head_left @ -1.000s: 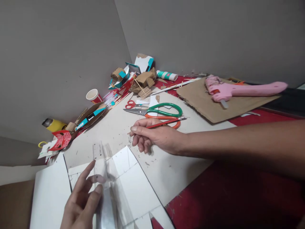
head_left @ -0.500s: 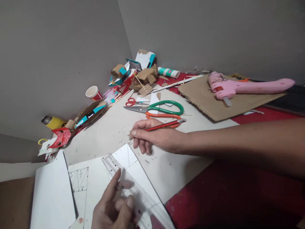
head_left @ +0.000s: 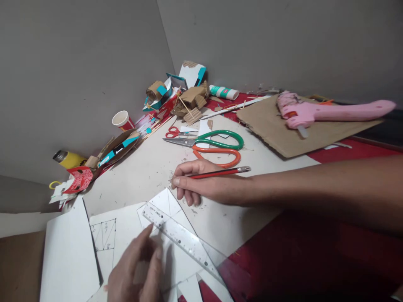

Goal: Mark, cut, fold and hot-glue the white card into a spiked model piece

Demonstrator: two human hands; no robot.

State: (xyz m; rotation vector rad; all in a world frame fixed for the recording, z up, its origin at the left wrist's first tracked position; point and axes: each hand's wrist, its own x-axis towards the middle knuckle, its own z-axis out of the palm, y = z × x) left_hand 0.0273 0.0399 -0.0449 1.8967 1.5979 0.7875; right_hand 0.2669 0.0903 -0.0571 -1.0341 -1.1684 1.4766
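My right hand (head_left: 201,180) is closed around a red and black pencil (head_left: 217,172), its blunt end pointing back over the wrist. It rests just beyond the tip of a white drawn sheet (head_left: 170,199). A clear plastic ruler (head_left: 181,241) lies slantwise across that sheet. Beside the ruler's left edge is my left hand (head_left: 135,268), open, thumb and index finger apart; the index fingertip is near or touching the edge. Behind my right hand lie large scissors (head_left: 217,144) with green and orange handles, beside small red-handled scissors (head_left: 176,133).
A pink glue gun (head_left: 333,112) rests on cardboard (head_left: 270,130) at the right. Cardboard scraps (head_left: 190,100) and a white-and-green bottle (head_left: 224,92) sit at the back. A paper cup (head_left: 123,121) and yellow bottle (head_left: 71,159) stand left. A white board (head_left: 67,256) lies front left.
My left hand has drawn back left and down from over the ruler. The ruler lies turned slightly differently on the sheet. The pencil's back end has dipped toward my right wrist.
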